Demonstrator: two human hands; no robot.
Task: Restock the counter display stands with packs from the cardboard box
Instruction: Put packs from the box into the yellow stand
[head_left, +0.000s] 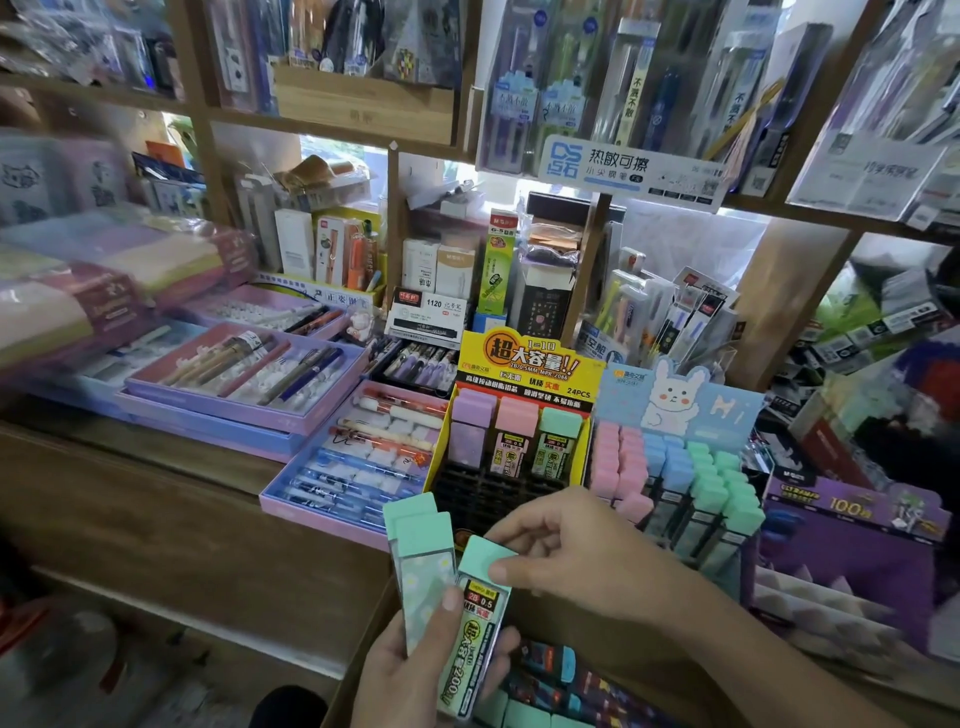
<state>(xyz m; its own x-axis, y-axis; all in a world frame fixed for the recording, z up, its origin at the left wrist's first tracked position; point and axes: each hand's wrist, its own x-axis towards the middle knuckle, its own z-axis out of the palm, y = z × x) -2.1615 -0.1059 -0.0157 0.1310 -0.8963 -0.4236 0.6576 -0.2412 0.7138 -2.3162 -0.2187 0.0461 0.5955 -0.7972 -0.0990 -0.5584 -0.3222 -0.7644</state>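
Two display stands (511, 441) crowd wooden counter (171, 499) (shelves (332, 130) above, seemingly stationery).

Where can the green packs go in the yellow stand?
The yellow stand has empty black slots in front of its back row of purple, pink and green packs. The bunny stand beside it is crowded. Bare wooden counter lies left, before the pen trays.

Wooden shelving (332, 127) is rising behind a long brown wooden counter (171, 514), its uprights and boards framing openings where bright daylight is coming through a window (343, 148). Below the counter's edge, a dim floor (171, 696) is showing in shadow.
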